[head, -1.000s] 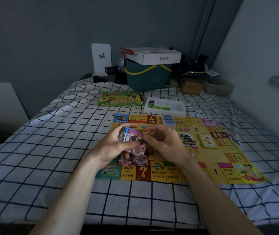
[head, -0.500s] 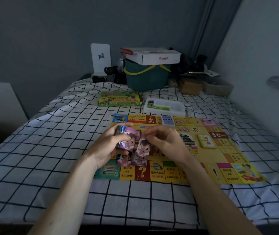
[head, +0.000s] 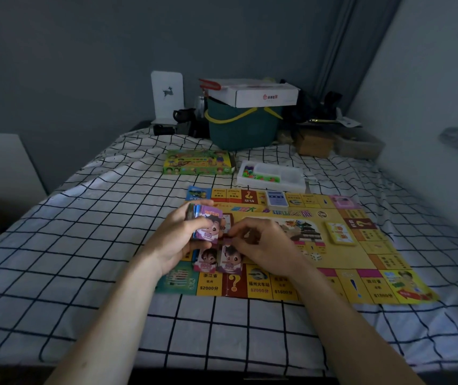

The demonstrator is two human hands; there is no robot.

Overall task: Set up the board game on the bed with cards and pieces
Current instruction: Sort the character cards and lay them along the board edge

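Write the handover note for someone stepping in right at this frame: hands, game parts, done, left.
Left hand: holds the stack of play money.
Right hand: fingers laying a purple 500 note on the game board, beside another note.
Done: board unfolded on the bed; yellow card deck, blue card deck and dice on it.
Left: deal the remaining money; take pieces from the white tray.

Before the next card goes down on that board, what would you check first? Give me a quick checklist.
1. Left hand grips the card stack: ok.
2. Right hand has let go of the card just laid: cannot tell, fingers cover its top.
3. Two laid cards side by side, the other card on the left: ok.
4. Board lies flat on the bed: ok.
5. Dice clear of the card row: ok.
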